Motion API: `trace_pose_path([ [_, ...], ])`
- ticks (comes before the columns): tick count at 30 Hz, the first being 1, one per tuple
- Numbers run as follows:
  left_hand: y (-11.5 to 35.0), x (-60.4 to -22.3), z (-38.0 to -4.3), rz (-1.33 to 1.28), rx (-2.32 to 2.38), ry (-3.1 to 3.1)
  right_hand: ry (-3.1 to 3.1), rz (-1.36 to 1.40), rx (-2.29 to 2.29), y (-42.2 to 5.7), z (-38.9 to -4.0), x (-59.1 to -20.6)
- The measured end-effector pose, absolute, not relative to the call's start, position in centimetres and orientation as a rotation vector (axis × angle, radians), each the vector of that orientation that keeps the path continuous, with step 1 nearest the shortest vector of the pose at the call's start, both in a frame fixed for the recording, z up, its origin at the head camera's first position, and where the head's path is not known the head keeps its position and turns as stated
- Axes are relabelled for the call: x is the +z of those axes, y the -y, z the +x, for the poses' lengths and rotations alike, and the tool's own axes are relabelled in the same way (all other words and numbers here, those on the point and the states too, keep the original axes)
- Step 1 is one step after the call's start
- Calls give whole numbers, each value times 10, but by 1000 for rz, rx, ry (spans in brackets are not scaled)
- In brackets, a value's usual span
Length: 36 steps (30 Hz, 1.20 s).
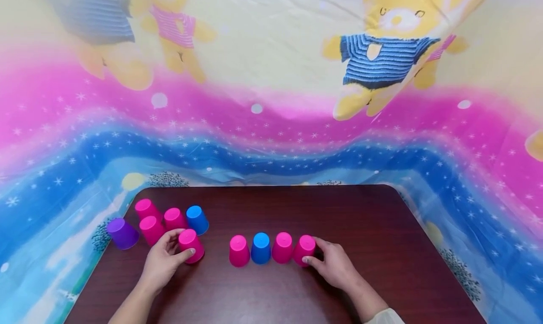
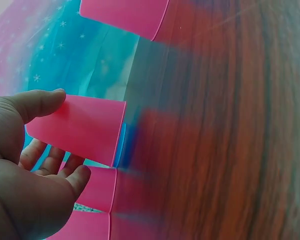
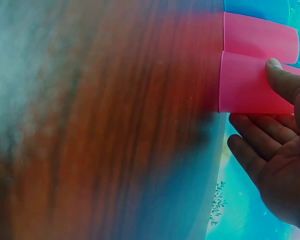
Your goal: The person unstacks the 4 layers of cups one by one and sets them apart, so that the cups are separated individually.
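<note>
My left hand (image 1: 159, 265) holds an upside-down pink cup (image 1: 191, 245) at the near right of the left-hand cup group. In the left wrist view the thumb lies along one side of this pink cup (image 2: 82, 127) and the fingers curl under the other. My right hand (image 1: 337, 266) grips the pink cup (image 1: 304, 249) at the right end of a short row, its thumb across the near side. Leftward in that row stand another pink cup (image 1: 282, 247), a blue cup (image 1: 260, 248) and a pink cup (image 1: 239, 251), all upside down.
Behind the left hand are a purple cup (image 1: 123, 233), a blue cup (image 1: 197, 220) and pink cups (image 1: 151, 230), upside down near the left edge of the dark wooden table (image 1: 305, 211). A printed bear curtain (image 1: 271, 121) hangs around the table.
</note>
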State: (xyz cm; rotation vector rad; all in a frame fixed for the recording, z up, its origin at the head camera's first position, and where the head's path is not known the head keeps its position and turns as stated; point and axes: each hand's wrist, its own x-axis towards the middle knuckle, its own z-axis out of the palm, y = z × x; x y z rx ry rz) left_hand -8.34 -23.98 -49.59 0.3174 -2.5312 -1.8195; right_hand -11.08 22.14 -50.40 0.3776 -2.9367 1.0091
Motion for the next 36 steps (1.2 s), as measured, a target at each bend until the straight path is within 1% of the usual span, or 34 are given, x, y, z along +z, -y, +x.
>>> trace_pose_path([
  [24, 226, -506, -89, 315, -1872, 2524, 2932, 371, 998, -220, -111, -504],
  [30, 226, -498, -90, 267, -1885, 2505, 2928, 376, 989, -220, -111, -504],
  [36, 227, -480, -94, 219, -1810, 2519, 2933, 374, 982, -220, -110, -503],
])
